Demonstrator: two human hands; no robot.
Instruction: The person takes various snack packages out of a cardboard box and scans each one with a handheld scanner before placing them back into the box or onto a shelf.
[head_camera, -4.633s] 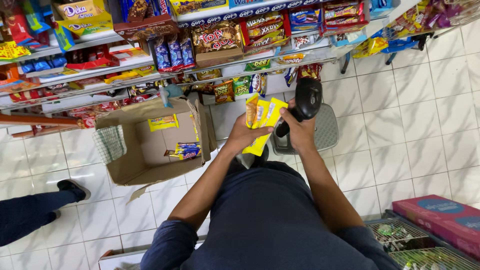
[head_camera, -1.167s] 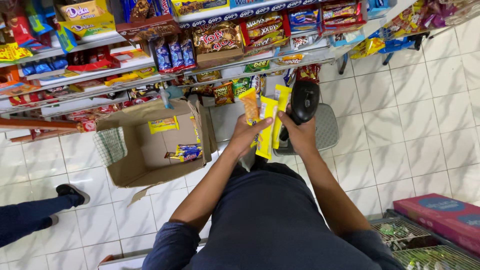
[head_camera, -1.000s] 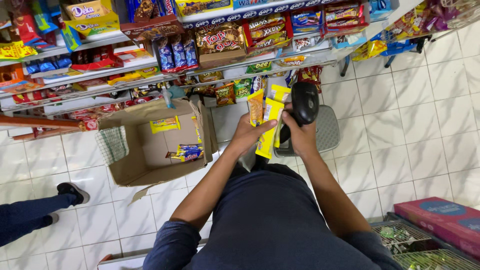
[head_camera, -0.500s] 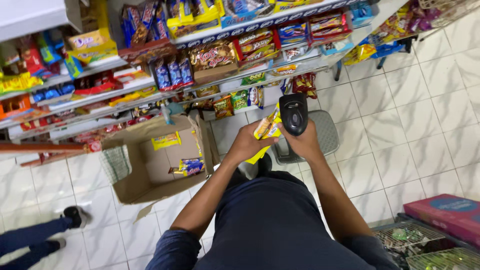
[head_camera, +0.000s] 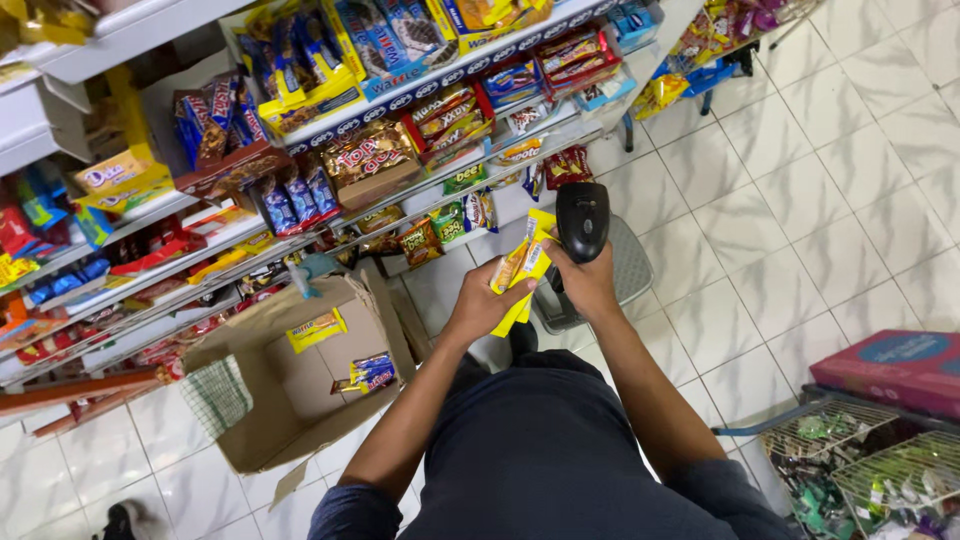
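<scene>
Left hand closed around yellow snack packets, fingers curled on them, held above floor before shelves. Right hand wrapped around black handheld barcode scanner, just beside packets. Open cardboard box lower left.

White tiled floor carries an open cardboard box at lower left; shelves of snack packets run across the top.
</scene>
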